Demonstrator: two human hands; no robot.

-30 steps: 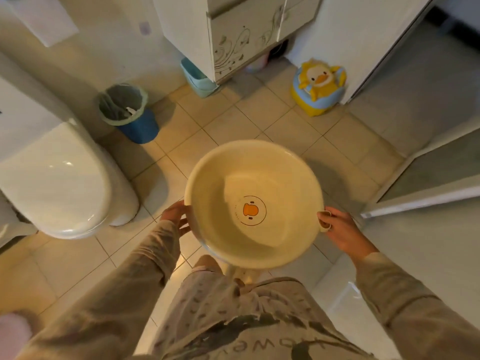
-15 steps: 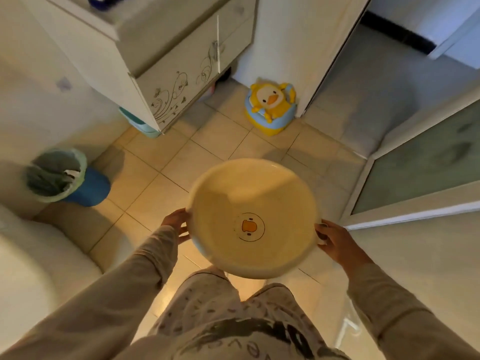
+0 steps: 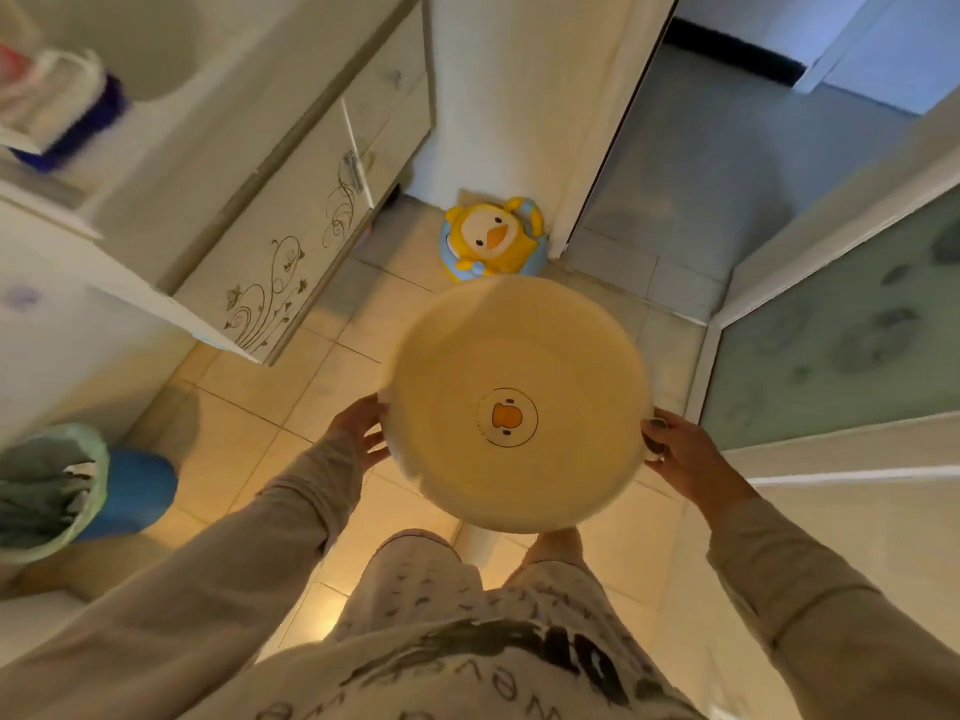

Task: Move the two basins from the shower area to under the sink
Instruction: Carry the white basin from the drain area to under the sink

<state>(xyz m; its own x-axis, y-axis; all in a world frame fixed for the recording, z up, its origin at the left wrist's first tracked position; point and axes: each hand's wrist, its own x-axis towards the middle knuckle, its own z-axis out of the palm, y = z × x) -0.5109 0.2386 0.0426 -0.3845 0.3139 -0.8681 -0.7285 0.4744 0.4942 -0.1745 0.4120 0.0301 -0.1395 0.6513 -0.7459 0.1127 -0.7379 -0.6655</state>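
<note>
While held above the tiled floor [image 3: 332,387], carried in front of the body: yellow basin [image 3: 519,402], left hand [image 3: 358,428] and right hand [image 3: 680,452] each with grip closed on opposite rims. Beyond it, sink cabinet [image 3: 291,241] and duck-shaped potty [image 3: 491,236].

The basin [image 3: 519,402] has been carried forward across the tiled floor [image 3: 291,387], away from the toilet, which is no longer seen. It is now positioned just short of the duck-shaped potty [image 3: 491,239], beside the vanity cabinet [image 3: 291,241]. The waste bin [image 3: 67,485] has been left behind at the lower left.
</note>
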